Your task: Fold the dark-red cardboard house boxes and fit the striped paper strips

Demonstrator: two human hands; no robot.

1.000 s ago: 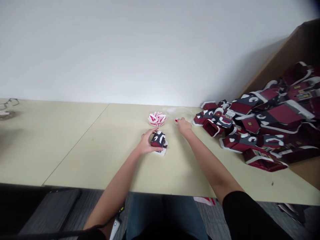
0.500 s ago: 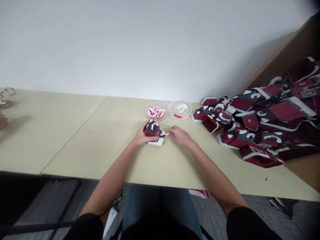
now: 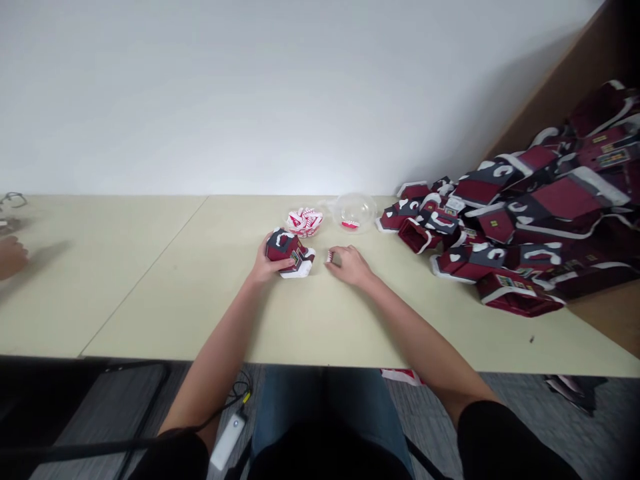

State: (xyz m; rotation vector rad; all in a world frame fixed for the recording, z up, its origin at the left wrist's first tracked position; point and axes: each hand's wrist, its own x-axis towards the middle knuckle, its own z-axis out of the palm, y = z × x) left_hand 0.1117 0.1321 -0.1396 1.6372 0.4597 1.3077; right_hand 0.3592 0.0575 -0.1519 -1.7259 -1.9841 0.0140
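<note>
One held house, dozen-plus piled houses, two bowls

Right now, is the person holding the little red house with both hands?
No, only the left hand holds the little red house; the right hand pinches a small striped piece, apart from it.

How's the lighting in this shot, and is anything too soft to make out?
Head view: soft light, no harsh glare on the wall; head view: a broad shadow on the wall beside the cardboard box, another on the table by another person's hand; head view: the striped piece in the right hand is too small for fine detail.
</note>
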